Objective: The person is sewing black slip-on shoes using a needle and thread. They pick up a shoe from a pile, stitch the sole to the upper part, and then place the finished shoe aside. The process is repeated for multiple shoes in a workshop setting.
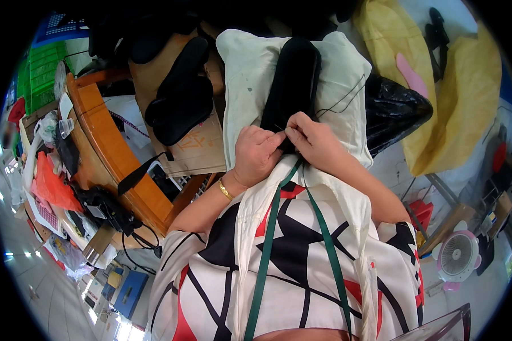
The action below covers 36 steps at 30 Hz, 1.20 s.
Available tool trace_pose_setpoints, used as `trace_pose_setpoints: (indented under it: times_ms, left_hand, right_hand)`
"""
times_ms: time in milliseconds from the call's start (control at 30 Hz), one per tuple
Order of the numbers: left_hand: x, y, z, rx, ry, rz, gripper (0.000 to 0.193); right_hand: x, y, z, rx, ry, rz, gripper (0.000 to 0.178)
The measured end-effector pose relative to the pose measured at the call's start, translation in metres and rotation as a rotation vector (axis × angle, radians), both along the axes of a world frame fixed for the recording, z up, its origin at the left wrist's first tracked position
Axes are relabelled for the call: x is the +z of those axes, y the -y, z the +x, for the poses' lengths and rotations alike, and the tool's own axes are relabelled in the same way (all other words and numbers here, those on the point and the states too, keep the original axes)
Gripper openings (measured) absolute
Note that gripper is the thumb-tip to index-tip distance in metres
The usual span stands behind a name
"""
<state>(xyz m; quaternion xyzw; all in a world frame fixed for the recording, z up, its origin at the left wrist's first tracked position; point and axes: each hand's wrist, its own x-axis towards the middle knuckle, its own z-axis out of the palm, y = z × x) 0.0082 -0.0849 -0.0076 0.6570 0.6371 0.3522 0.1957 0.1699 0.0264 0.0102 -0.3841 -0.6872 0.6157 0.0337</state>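
A long black fabric shoe sole or slipper piece (pixel 293 79) lies lengthwise on a white cushion (pixel 239 74) in front of me. My left hand (pixel 255 152) is closed at its near end, thumb and bent fingers gripping the edge. Beside it my right hand (pixel 310 139) is closed in a pinch, its fingertips almost touching the left ones. What the pinch holds is too small to make out. A thin dark thread (pixel 347 94) loops over the cushion just beyond the right hand.
Left of the cushion, black soles (pixel 182 94) lie on a cardboard sheet (pixel 202 145), near an orange wooden chair frame (pixel 105 131). On the right are a black plastic bag (pixel 395 111), a yellow sack (pixel 437 136) with a pink sole (pixel 410 75), and a fan (pixel 458 254).
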Motion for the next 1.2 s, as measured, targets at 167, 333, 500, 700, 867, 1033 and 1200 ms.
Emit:
trace_pose_setpoints:
  times_ms: [167,333,500,700,867,1033,1200]
  left_hand:
    - [0.002,-0.001,-0.002,-0.040,-0.064,0.057,0.038]
    - [-0.004,-0.001,-0.003,-0.106,0.001,0.058,0.036]
    - [-0.003,-0.006,-0.005,-0.142,0.001,-0.009,0.033]
    - [-0.011,-0.008,-0.007,-0.093,0.072,-0.002,0.028]
    - [-0.006,-0.012,-0.007,-0.077,0.106,-0.012,0.022]
    - [-0.001,-0.016,-0.009,-0.086,0.079,-0.084,0.016]
    - [0.004,-0.019,-0.009,-0.093,0.112,-0.148,0.013]
  right_hand:
    - [0.007,-0.013,-0.003,0.033,-0.074,0.327,0.011]
    - [-0.007,-0.002,-0.018,0.034,-0.124,0.487,0.008]
    - [0.002,-0.017,-0.036,-0.199,-0.219,0.050,0.014]
    - [0.035,-0.072,0.018,-0.449,-0.315,-0.611,0.020]
    - [0.088,-0.170,0.117,-0.925,-1.030,-0.253,0.015]
    - [0.123,-0.205,0.183,-1.009,-0.335,1.104,0.015]
    - [0.047,-0.116,0.096,-0.682,-0.296,0.535,0.016]
